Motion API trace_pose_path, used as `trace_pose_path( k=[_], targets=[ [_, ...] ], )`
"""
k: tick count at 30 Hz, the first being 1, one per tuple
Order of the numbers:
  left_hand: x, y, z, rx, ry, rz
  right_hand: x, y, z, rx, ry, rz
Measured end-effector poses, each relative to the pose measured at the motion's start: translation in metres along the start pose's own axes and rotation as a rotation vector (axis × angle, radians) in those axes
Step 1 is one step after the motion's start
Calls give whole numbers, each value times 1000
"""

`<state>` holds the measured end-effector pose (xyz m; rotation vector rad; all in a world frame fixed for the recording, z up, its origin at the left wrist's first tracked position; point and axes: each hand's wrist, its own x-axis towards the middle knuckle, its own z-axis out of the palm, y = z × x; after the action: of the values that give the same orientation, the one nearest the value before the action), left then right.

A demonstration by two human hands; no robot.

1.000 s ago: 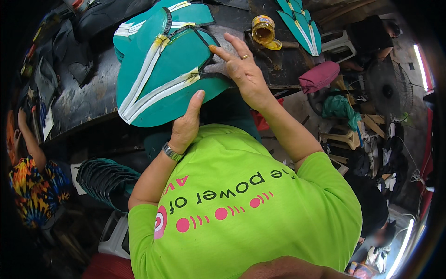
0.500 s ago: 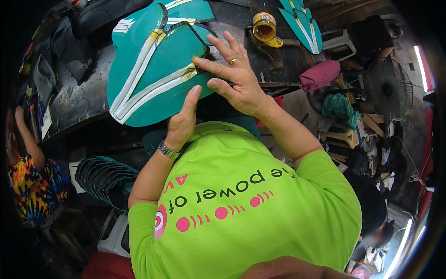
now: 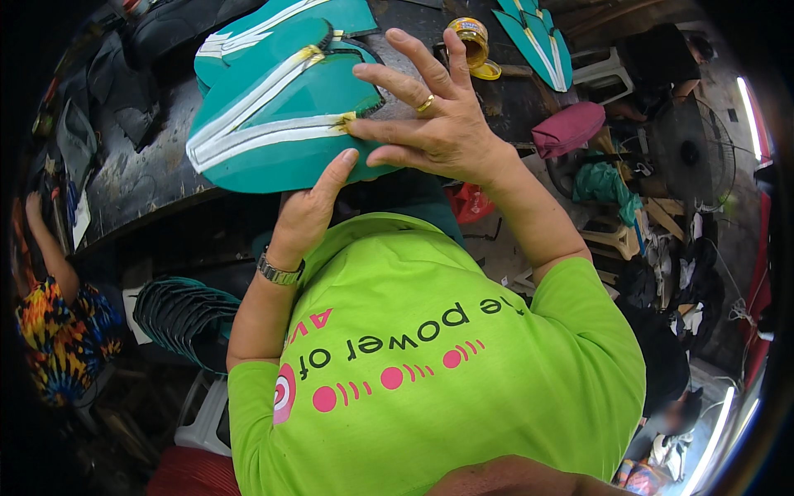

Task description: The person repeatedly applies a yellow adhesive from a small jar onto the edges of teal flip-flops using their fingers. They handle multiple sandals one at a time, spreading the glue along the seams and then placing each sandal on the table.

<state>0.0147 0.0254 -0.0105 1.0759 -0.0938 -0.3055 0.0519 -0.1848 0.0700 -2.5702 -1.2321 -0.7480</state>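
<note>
Two hands [image 3: 372,165] on one teal sole [image 3: 281,124]

Dark workbench [image 3: 141,178] bears teal pieces [image 3: 542,37] and a jar [image 3: 470,37].

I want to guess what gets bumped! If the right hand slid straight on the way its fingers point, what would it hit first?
The right hand points up and left, fingers spread over the teal piece with white stripes. Going straight on, it would probably slide across that piece first, toward its dark edging. Depth is hard to judge here.
</note>
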Motion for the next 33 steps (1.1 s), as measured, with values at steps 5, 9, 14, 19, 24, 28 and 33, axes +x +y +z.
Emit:
trace_pose_path(
  k=[5,9,14,19,24,28,33],
  targets=[
    [5,21,-13,-141,-28,-100,-16,19,-27,393,199,254],
    [5,22,-19,-19,-68,-65,-35,44,-26,247,125,772],
    [2,12,-12,-155,-10,-125,-55,56,-8,-219,-345,903],
    [-1,9,-10,-276,-61,-126,-45,59,4,-281,-457,908],
    [0,7,-11,-230,-11,-117,-25,37,-14,-297,-371,800],
    [0,7,-6,-223,-33,-117,-12,11,-19,282,57,496],
    [-2,11,-5,-166,-46,-131,-6,-13,11,486,-154,348]
  ],
)
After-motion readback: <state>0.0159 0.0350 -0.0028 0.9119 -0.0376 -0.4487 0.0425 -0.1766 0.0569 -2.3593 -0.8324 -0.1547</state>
